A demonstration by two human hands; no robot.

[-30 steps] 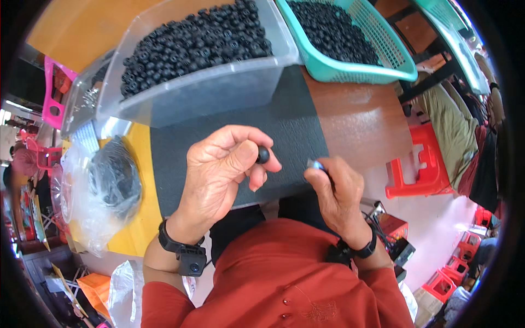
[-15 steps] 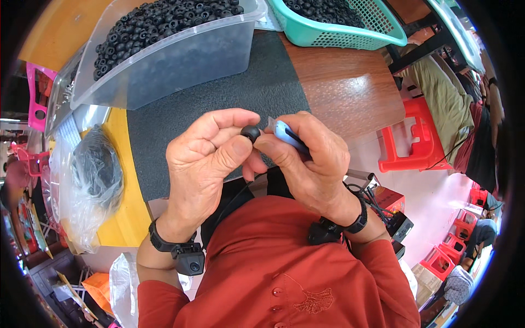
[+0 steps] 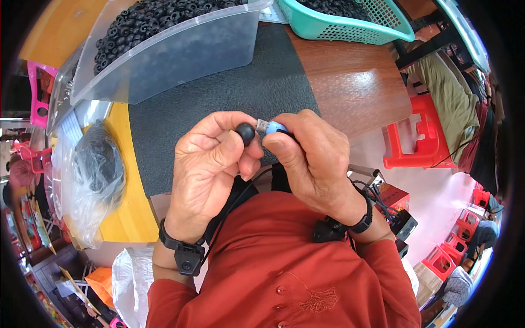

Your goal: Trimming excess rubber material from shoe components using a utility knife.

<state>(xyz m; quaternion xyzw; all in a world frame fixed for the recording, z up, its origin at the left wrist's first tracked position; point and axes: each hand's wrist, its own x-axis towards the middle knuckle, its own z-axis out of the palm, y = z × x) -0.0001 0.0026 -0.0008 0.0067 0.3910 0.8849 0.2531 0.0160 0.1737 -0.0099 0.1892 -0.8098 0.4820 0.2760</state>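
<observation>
Left hand (image 3: 198,157): black ball (image 3: 245,133) being pinched, seen over the mat (image 3: 219,94) | right hand (image 3: 320,156): blue cutter (image 3: 275,128) gripped, tip (image 3: 262,126) just beside the ball, contact unclear | hands close together | danger here: skin could be nicked if the tip slips, ball dropped if the pinch loosens

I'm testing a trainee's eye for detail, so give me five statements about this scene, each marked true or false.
1. The left hand holds a round black piece. True.
2. The right hand is empty. False: it grips a blue tool.
3. The teal basket is to the right of the clear tub. True.
4. The stool nearest the brown tabletop is green. False: it is red.
5. The small pieces in the tub are white. False: they are black.
</observation>
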